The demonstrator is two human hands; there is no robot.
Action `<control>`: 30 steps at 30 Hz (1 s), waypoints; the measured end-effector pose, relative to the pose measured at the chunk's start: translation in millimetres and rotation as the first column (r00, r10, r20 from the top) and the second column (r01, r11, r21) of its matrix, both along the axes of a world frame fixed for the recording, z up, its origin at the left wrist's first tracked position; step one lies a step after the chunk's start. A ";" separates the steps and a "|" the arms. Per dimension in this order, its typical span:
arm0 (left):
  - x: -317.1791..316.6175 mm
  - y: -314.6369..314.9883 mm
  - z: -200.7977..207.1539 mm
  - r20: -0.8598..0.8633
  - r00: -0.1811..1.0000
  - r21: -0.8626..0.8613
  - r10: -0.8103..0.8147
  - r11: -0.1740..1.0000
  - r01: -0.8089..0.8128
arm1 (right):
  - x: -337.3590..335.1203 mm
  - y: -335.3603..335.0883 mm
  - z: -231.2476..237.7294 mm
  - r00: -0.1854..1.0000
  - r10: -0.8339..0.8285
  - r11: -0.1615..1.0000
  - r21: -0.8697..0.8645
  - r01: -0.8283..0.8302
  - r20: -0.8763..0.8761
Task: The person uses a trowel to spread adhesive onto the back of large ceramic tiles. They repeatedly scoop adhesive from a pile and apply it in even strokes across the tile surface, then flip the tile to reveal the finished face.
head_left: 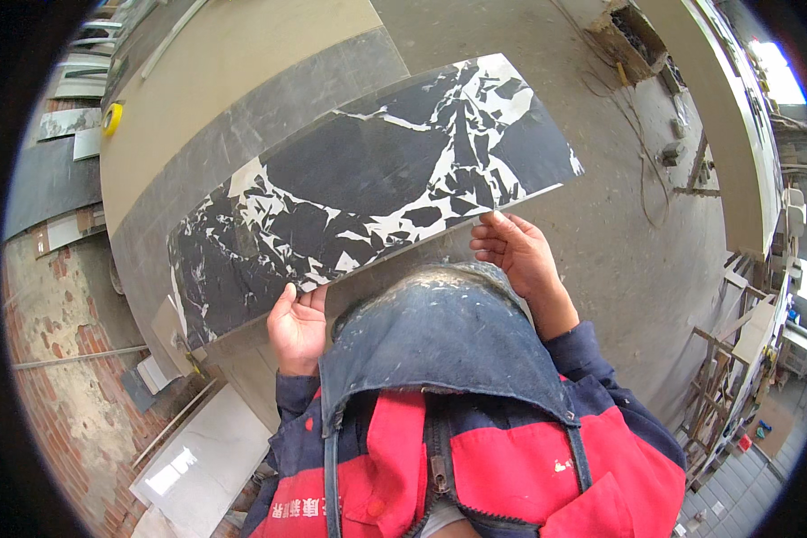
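A long black slab with jagged white veining lies across the middle, its right end higher in the picture than its left. My left hand grips its near edge left of the middle, thumb on top and fingers under it. My right hand pinches the same edge further right, with thumb and curled fingers closed on it. The left part of the slab overlaps a beige and grey work surface, while its right end reaches out over the grey floor. Whether the slab rests on the surface is hidden.
A yellow tape roll sits at the work surface's left edge. White marbled panels lean by the brick wall. A long pale panel, a wooden rack and cables are on the right.
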State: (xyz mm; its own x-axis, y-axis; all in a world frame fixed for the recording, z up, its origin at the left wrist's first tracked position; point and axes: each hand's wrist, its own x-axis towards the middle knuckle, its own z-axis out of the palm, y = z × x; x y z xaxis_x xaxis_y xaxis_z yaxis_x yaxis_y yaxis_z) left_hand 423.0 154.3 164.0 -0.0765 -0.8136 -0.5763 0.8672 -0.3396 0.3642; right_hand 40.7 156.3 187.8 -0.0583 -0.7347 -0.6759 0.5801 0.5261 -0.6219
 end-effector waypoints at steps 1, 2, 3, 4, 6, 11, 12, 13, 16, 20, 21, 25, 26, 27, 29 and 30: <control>-0.9 1.0 -0.5 0.010 1.000 0.007 -0.001 1.000 0.001 | 1.3 0.2 -0.8 1.000 0.013 1.000 0.000 -0.013 0.010; -1.5 1.0 -0.8 0.019 1.000 0.010 -0.003 1.000 0.003 | 4.0 -0.4 0.0 1.000 0.022 0.999 0.027 -0.021 -0.006; -2.0 1.5 -0.8 0.015 1.000 0.023 0.004 1.000 -0.004 | 6.5 -1.0 0.3 0.999 0.032 0.999 0.027 -0.032 -0.010; -2.6 2.2 -0.6 0.012 1.000 0.036 0.011 0.999 -0.011 | 9.2 -1.6 0.3 0.999 0.043 0.999 0.027 -0.043 -0.013; -3.7 3.1 -0.5 0.028 0.999 0.058 0.020 0.998 -0.022 | 14.5 -4.5 0.5 0.998 0.064 0.997 0.030 -0.064 -0.010; -6.4 7.8 -2.1 0.066 0.998 0.072 0.005 0.997 -0.010 | 30.9 -10.6 0.6 0.993 0.119 0.989 0.087 -0.120 0.017; -4.4 7.1 -5.1 -0.002 1.000 0.051 0.005 0.999 -0.005 | 33.9 -12.7 2.3 0.988 0.157 0.982 0.102 -0.157 0.004; -3.6 8.5 -5.1 -0.011 1.000 0.062 0.005 0.998 -0.004 | 35.0 -11.9 0.6 0.984 0.175 0.977 0.121 -0.176 0.017; -5.9 6.2 -1.3 -0.037 0.999 0.078 0.005 0.997 -0.002 | 36.3 -14.9 -4.6 0.970 0.237 0.954 0.176 -0.244 0.056; -7.2 6.8 0.3 -0.014 1.000 0.100 0.020 0.995 -0.019 | 45.4 -21.4 -9.2 0.953 0.277 0.932 0.207 -0.298 0.125; -7.4 6.8 -0.5 0.001 1.000 0.109 0.027 0.994 -0.027 | 50.3 -22.2 -11.0 0.952 0.271 0.934 0.199 -0.296 0.145; -11.1 4.5 6.2 0.078 0.997 0.149 0.027 0.988 -0.038 | 69.1 -22.7 -15.1 0.965 0.203 0.946 0.221 -0.238 0.169; -16.1 2.2 13.5 0.112 0.993 0.201 0.047 0.977 -0.069 | 73.4 -23.2 -11.0 0.966 0.202 0.945 0.229 -0.235 0.161; -17.8 1.0 13.9 0.143 0.988 0.220 0.054 0.972 -0.085 | 77.9 -22.7 -9.5 0.968 0.199 0.944 0.236 -0.232 0.154; -18.5 -1.7 13.8 0.204 0.977 0.257 0.060 0.960 -0.113 | 86.1 -19.7 -12.7 0.973 0.179 0.954 0.216 -0.208 0.145; -16.2 -1.2 11.7 0.212 0.976 0.264 0.052 0.959 -0.108 | 89.8 -19.2 -10.9 0.976 0.167 0.957 0.215 -0.194 0.139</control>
